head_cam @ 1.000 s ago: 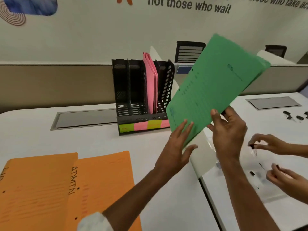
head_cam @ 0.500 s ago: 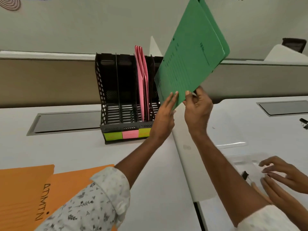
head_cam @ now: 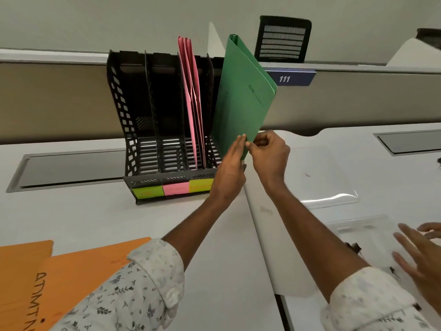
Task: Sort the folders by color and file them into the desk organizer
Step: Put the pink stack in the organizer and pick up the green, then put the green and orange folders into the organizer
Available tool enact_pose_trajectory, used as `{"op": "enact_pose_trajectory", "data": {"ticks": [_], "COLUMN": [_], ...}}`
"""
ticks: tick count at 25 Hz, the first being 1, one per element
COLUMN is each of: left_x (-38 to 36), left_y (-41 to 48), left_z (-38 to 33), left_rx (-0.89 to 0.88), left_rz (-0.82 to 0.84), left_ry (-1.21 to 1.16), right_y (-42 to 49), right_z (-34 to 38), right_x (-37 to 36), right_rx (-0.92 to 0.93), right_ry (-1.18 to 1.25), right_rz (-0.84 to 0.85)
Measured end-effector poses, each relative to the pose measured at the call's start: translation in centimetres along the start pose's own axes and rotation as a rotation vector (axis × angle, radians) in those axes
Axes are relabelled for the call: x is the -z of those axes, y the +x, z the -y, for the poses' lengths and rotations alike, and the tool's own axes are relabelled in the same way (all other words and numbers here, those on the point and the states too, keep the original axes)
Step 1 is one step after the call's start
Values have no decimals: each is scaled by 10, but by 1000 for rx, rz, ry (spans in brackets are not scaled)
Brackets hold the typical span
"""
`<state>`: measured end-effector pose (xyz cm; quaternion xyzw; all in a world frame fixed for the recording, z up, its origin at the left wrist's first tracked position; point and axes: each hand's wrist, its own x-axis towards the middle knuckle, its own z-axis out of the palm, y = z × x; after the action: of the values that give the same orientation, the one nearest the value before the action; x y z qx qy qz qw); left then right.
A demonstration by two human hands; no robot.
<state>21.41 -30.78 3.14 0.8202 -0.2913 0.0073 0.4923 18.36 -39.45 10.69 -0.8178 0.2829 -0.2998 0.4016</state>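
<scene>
Lowered since a moment ago, the green card folder (head_cam: 243, 99) now stands upright between my hands. My right hand (head_cam: 269, 156) pinches its lower corner, and my left hand (head_cam: 230, 168), fingers straight, presses flat against its near face. Just beyond them is the right end of the black plastic desk organizer (head_cam: 133, 111), with pink paper folders (head_cam: 191, 99) one slot left. Orange card folders (head_cam: 78, 271) lie on the white tabletop (head_cam: 95, 218) by my left sleeve.
</scene>
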Motion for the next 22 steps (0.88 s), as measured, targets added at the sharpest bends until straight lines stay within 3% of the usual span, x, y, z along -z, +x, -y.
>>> {"op": "enact_pose_trajectory", "data": {"ticks": [7,10,16,22], "left_x": [21,40,101,189], "left_y": [-12,-45,-185,-348], "left_z": [0,-1,32,62], "left_rx": [-12,4,179,446], "left_rz": [-2,7,-2,-160], "left_ry": [88,52,76,42], "right_y": [-30,-71,-207,-333], "right_z": [29,40,24,-6], "right_x": [27,36,20,15], "right_rx": [75,95,-115,-398], "right_ry": [119,145,177,72], "right_rz": [-196,-145,120,679]}}
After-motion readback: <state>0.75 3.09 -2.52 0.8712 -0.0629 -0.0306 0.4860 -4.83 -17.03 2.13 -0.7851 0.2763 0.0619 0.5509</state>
